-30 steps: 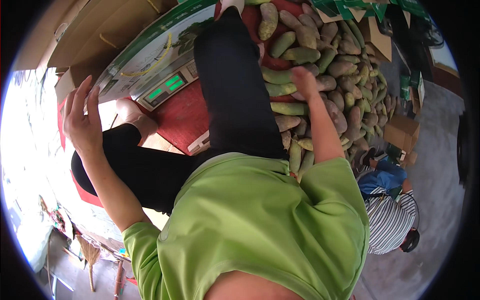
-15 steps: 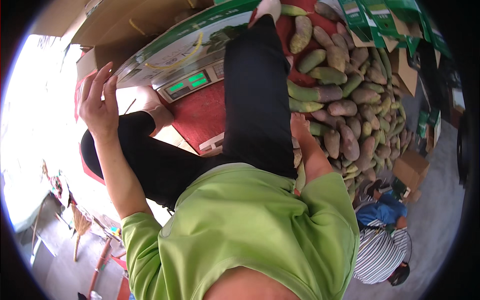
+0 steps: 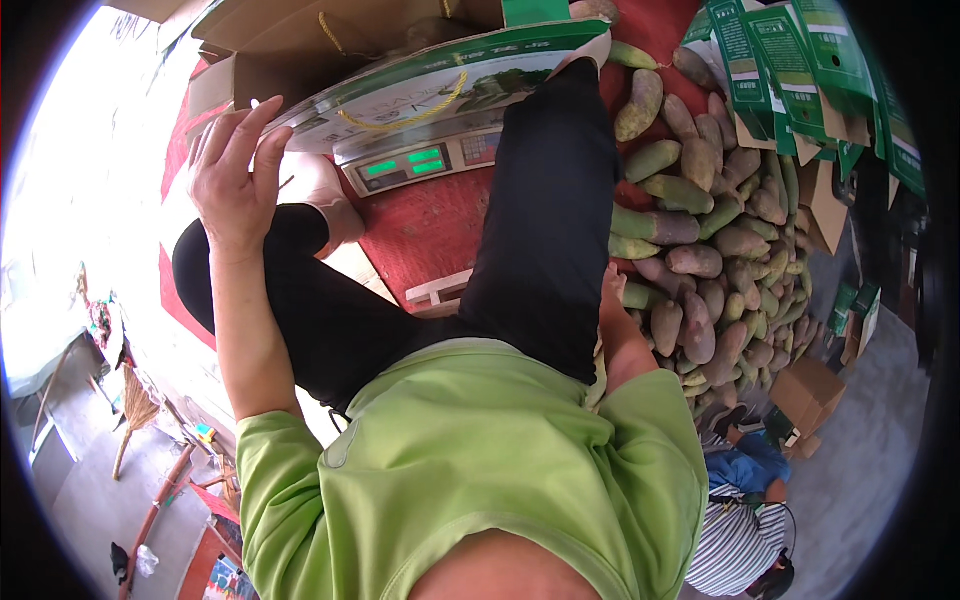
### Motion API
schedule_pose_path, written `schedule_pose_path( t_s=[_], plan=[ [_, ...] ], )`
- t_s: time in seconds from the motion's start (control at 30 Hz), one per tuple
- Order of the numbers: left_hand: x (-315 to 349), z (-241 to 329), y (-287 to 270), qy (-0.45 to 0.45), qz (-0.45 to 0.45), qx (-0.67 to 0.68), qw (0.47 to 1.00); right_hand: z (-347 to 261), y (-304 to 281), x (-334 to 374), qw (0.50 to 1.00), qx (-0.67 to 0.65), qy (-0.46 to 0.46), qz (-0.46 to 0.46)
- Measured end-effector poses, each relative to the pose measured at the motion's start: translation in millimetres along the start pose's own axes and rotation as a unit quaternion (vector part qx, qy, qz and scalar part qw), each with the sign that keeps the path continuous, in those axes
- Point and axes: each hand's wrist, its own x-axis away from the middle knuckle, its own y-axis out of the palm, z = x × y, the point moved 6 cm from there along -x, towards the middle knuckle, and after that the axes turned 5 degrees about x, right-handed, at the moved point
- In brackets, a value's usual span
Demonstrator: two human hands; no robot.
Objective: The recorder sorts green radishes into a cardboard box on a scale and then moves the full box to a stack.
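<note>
My left hand (image 3: 235,185) is raised, fingers bent and apart, at the left end of an open cardboard box (image 3: 420,100). Nothing shows in its grasp; whether the fingertips touch the cardboard I cannot tell. The box has a green-and-white printed side and yellow cord handles, and its inside is dim. It sits on a digital scale (image 3: 420,162) with lit green displays. Low beside my right thigh, my right hand (image 3: 610,292) is next to the pile of green and purplish radishes (image 3: 697,262); the thigh hides most of its fingers.
Flattened green cartons (image 3: 800,70) stand beyond the pile at the far right. A brown carton (image 3: 805,392) lies on the floor, near a person in a striped shirt (image 3: 740,540). At left are a straw broom (image 3: 135,405) and a pole (image 3: 160,510). Red cloth (image 3: 420,225) lies beneath the scale.
The view has shifted, showing more of the box's inside. My left hand has come closer to the box's left end, its fingers more bent. My right hand stays low by the radishes.
</note>
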Motion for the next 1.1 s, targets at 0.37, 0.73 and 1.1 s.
schedule_pose_path(
  t_s=[0.37, 0.73, 1.1],
  plan=[
    [3.1, 11.9, -8.3, 0.030, -0.008, 0.017, 0.999, 14.8, -24.1, 17.5, 0.995, -0.078, 0.002, 0.062],
    [1.6, 8.4, -12.3, 0.019, -0.023, 0.046, 0.998, 104.6, -52.7, 22.7, 0.895, -0.331, 0.051, 0.294],
    [2.1, 10.9, -14.1, 0.042, -0.015, 0.033, 0.998, 160.9, -79.3, 70.7, 0.644, -0.636, 0.046, 0.423]
  ],
)
